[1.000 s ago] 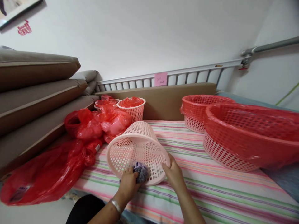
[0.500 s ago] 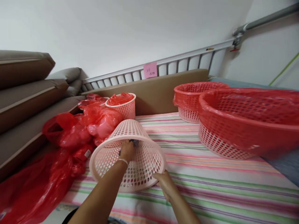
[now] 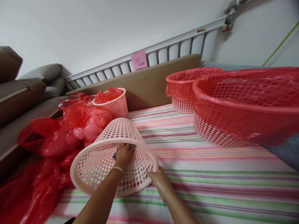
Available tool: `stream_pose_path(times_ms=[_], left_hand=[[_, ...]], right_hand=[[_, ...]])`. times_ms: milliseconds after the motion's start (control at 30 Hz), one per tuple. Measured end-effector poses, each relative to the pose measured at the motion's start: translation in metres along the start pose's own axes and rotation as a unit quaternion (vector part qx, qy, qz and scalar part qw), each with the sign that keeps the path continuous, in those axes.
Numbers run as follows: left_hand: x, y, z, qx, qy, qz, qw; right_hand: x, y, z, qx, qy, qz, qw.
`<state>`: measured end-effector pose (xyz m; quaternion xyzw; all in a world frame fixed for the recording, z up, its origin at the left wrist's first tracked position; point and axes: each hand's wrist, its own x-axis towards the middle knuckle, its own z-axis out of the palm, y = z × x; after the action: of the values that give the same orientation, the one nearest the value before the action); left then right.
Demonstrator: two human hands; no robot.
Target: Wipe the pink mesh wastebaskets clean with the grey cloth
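Observation:
A pale pink perforated plastic basket (image 3: 119, 128) lies on its side, its open mouth facing me. My left hand (image 3: 123, 155) reaches inside it, with the fingers closed on a dark, patterned cloth (image 3: 131, 146) against the inner wall. Only bits of the cloth show around the hand. My right hand (image 3: 158, 180) grips the basket's rim at the lower right, thumb inside the edge and the other fingers hidden behind it. Beneath the basket is a striped sheet (image 3: 187, 158).
Red plastic bags (image 3: 79, 124) are heaped at the left, beside grey-brown cushions (image 3: 21, 93). An upright pink basket (image 3: 119, 107) with a red liner stands behind. On the right are a smaller lined basket (image 3: 183, 105) and a large lined basket (image 3: 217, 133). A pink note (image 3: 139, 60) hangs on the radiator.
The view has shifted and tilted, so everything sits further left. My left hand still holds the cloth inside the basket, turned slightly differently. My right hand keeps its grip on the rim.

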<state>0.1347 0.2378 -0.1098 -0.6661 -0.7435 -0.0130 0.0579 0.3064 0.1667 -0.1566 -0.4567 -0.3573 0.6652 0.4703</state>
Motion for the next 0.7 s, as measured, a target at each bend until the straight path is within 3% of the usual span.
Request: stream_pose_path(times_ms=[133,300,467,567,700], left_hand=[[-0.026,0.007,-0.006,-0.018,-0.019,0.029,0.999],[-0.087,0.016,-0.017,-0.043,-0.058,0.092,0.993],[-0.137,0.02,-0.028,-0.068,-0.11,0.133,0.983],[-0.142,0.022,-0.032,-0.07,-0.13,0.131,0.98],[-0.116,0.026,-0.032,-0.055,-0.107,0.115,0.986]], right_hand=[[0.0,-0.004,0.0,0.018,0.001,0.004,1.0],[-0.002,-0.004,0.0,-0.007,0.021,0.042,0.999],[-0.011,-0.018,-0.003,-0.011,0.014,-0.047,0.999],[-0.01,-0.033,-0.012,-0.065,0.056,-0.118,0.989],[-0.005,-0.037,-0.024,-0.062,0.036,-0.109,0.991]])
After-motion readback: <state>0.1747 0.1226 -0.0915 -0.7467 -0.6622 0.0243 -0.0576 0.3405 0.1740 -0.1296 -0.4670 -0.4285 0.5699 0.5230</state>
